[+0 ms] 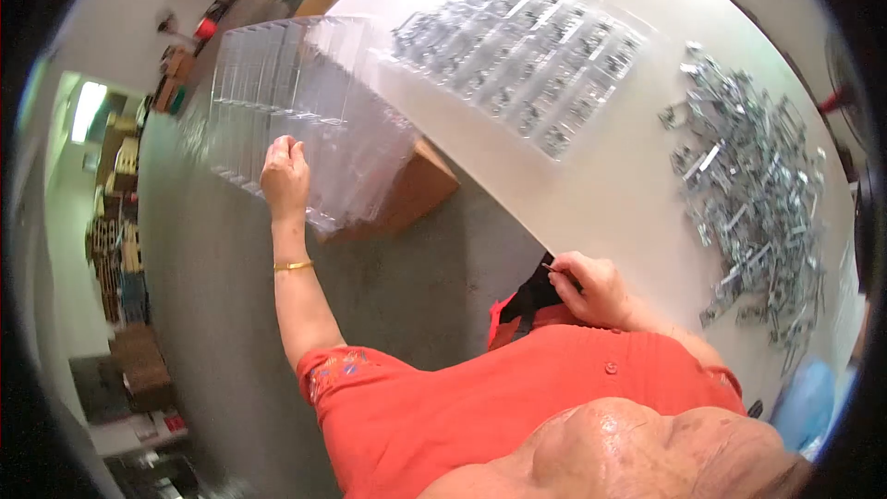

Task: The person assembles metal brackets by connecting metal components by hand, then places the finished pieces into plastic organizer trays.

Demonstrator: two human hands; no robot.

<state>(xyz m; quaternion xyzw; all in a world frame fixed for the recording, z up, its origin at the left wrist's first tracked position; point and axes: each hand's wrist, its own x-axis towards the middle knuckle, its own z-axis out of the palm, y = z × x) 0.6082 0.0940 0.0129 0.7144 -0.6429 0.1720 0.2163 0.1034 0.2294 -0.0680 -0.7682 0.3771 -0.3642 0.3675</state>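
My left hand (285,171) reaches out over the floor at the left, its fingers closed on the edge of a clear plastic tray (277,65) with ribbed compartments. More clear plastic (356,148) shows behind and beside that tray. Near the table's front edge, my right hand (591,288) is closed in a pinch around a small dark item (552,268), too small to name. Farther back on the table lies a clear tray (527,55) with rows of small metal parts.
A large heap of loose metal parts (748,194) covers the right side of the white table (517,185). A cardboard box (420,192) stands below the clear plastic, beside the table. Stacked boxes (120,249) line the far left. A blue bag (806,402) is at the lower right.
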